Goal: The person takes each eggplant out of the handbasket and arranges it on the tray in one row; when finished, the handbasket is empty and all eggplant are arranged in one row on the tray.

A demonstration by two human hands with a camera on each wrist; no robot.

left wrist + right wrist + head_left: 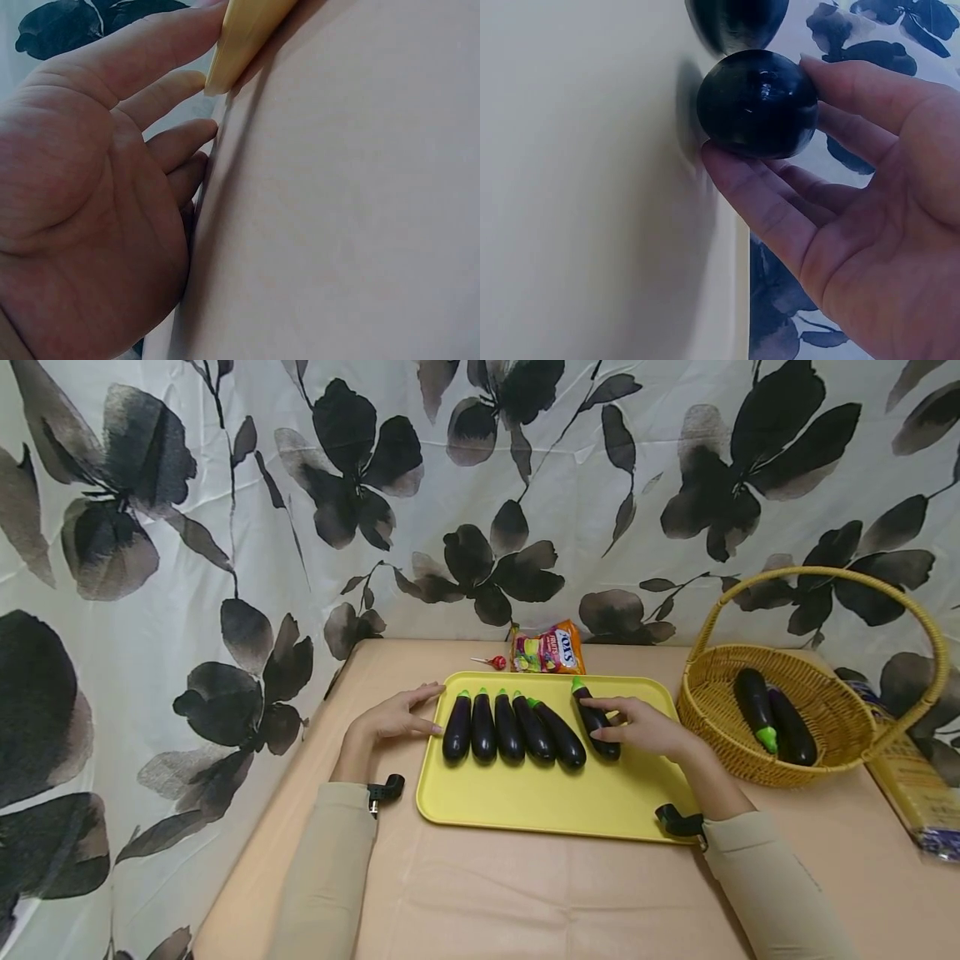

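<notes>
My right hand [637,725] grips a small eggplant [592,718] over the right part of the yellow tray [495,802], its green stem end pointing away. In the right wrist view, thumb and fingers lie on opposite sides of the round dark end of this eggplant [757,105]. Several more eggplants [510,731] lie side by side in a row on the tray; the rightmost of them is slanted. At the tray's left edge is my left hand [393,717]. The left wrist view shows its fairly straight fingers touching the tray's rim [244,45], palm bare.
A wicker basket [735,760] with a tall handle stands right of the tray and holds two eggplants [787,727]. Behind the tray lie a candy bag [547,649] and a red lollipop [497,662]. A yellow package [911,789] lies at the far right, beside the basket.
</notes>
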